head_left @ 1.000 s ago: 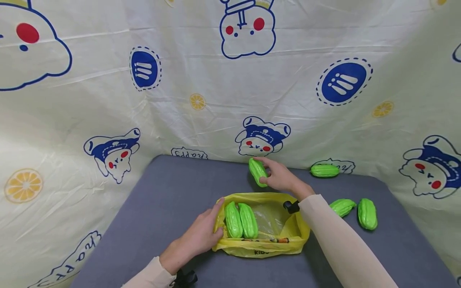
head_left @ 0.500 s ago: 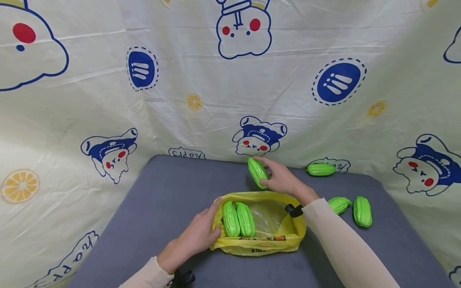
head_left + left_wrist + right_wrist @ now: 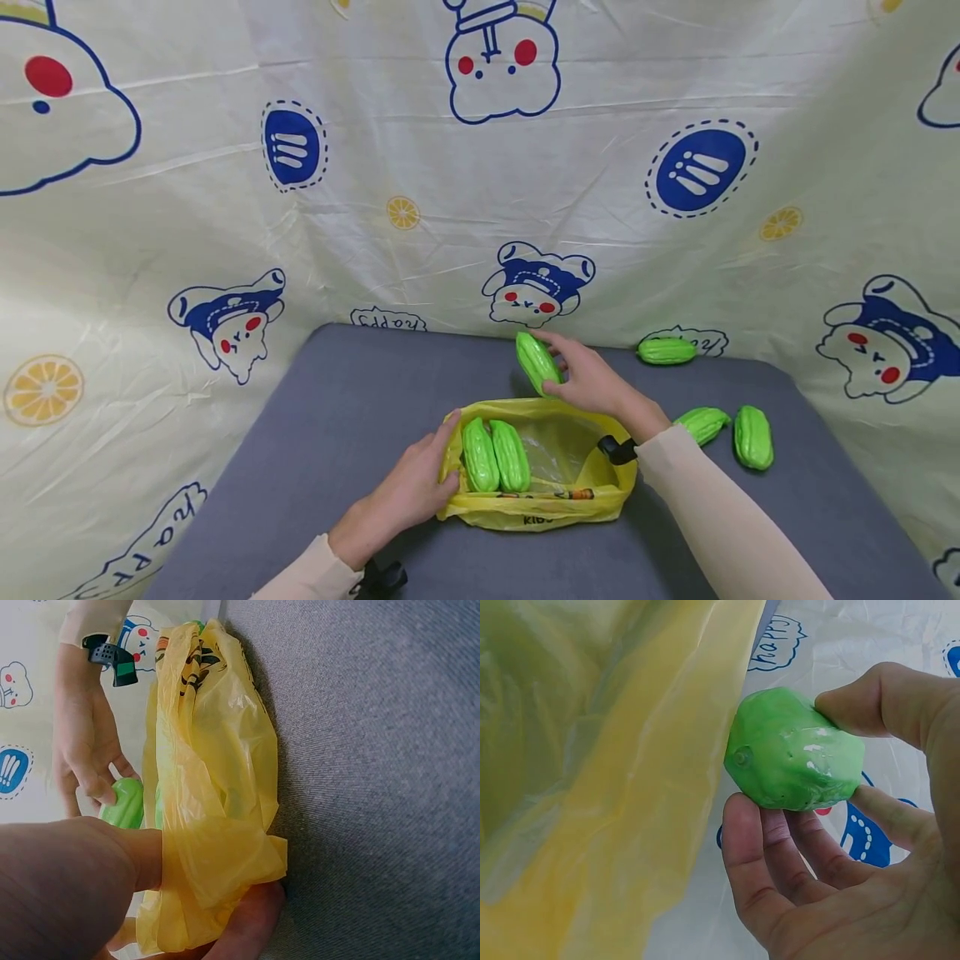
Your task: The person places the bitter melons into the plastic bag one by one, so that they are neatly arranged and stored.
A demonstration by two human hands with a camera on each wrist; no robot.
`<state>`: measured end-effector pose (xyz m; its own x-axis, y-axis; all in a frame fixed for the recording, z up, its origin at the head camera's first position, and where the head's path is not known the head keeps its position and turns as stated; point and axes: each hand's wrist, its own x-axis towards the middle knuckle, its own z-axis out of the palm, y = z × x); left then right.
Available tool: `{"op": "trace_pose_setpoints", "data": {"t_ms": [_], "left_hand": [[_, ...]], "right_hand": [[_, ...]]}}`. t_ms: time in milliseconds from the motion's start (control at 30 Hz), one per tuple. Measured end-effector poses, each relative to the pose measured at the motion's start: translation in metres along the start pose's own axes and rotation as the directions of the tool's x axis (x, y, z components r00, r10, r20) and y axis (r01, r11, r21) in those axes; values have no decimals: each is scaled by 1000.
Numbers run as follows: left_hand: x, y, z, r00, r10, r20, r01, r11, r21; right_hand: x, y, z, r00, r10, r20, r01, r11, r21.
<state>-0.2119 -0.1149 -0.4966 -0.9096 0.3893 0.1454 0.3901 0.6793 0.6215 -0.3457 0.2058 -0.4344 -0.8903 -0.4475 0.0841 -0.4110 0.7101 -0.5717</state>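
Note:
A yellow plastic bag lies with its mouth spread wide, and two green, ridged bitter melons rest side by side in its left part. My left hand grips the bag's left edge; in the left wrist view the thumb goes inside the rim and the fingers fold round the outside. Just beyond the bag's far rim, my right hand holds another bitter melon tilted between thumb and fingers. The right wrist view shows that melon's blunt end next to the bag wall.
Right of the bag, two bitter melons lie on the grey table: one partly behind the right forearm, one farther right. Another bitter melon lies at the back edge. A printed curtain hangs behind and at the sides.
My right hand, still holding the bitter melon, has come slightly nearer the bag's far rim. The left hand keeps its grip on the bag. The head view has shifted a little.

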Motion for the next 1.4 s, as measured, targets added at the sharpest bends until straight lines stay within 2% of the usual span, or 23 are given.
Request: {"op": "trace_pose_setpoints", "data": {"t_ms": [267, 600, 833, 1267, 1400], "left_hand": [[-4, -2, 0, 1000, 1, -10, -1, 1000, 3], [-2, 0, 3, 1000, 13, -25, -13, 1000, 15], [-2, 3, 2, 1000, 11, -5, -11, 1000, 21], [-1, 2, 1, 1000, 19, -22, -18, 999, 29], [-1, 2, 1, 1000, 8, -6, -8, 1000, 19]], "right_hand": [[-12, -4, 4, 1000, -5, 4, 5, 1000, 22], [-29, -12, 7, 1000, 4, -4, -3, 999, 39], [-43, -16, 4, 1000, -1, -13, 1, 1000, 15], [-61, -20, 3, 1000, -9, -20, 9, 1000, 0], [-68, -19, 4, 1000, -3, -11, 3, 1000, 1]]}}
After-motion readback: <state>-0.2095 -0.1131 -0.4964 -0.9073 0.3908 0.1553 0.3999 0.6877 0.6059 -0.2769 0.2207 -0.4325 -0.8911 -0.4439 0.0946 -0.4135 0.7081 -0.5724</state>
